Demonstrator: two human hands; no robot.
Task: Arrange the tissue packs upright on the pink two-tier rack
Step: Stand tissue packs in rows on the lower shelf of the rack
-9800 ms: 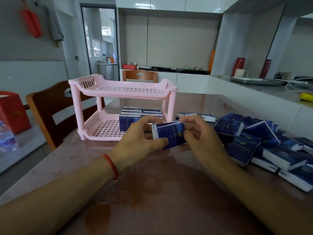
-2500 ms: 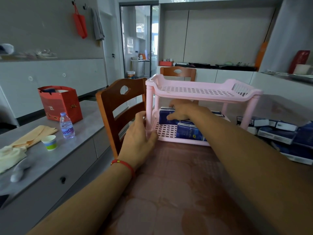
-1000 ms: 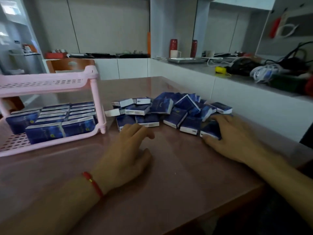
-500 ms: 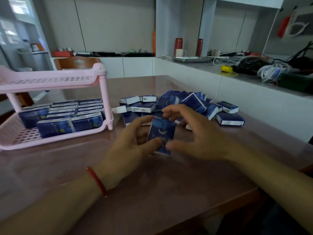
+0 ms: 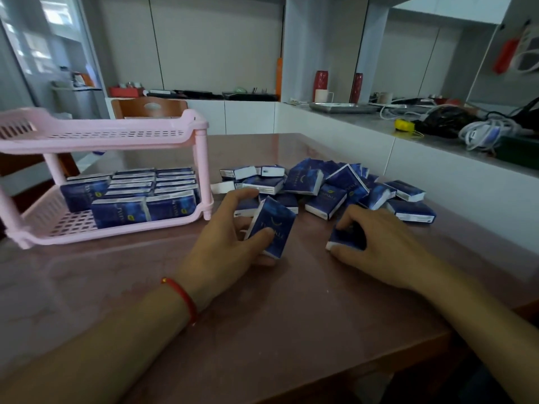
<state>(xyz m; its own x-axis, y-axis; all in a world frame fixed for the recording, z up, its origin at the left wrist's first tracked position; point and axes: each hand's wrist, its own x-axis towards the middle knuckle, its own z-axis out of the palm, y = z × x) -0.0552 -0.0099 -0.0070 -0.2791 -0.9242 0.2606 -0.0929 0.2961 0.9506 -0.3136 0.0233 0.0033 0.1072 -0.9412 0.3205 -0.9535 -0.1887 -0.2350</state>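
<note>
The left hand (image 5: 230,246) grips one glossy blue tissue pack (image 5: 272,227), tilted above the polished reddish table (image 5: 291,330). The right hand (image 5: 376,243) curls around a second pack (image 5: 341,239) lying near the loose pile (image 5: 329,185). The slotted pink plastic rack (image 5: 116,135) stands toward the table's left edge, rectangular packs filling its lower tier.

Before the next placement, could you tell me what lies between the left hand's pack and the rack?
Only bare table, seen in the head view, separates the pack in the left hand from the pink rack.

Blue tissue packs (image 5: 320,185) heaped beside pink rack (image 5: 102,138)
</note>
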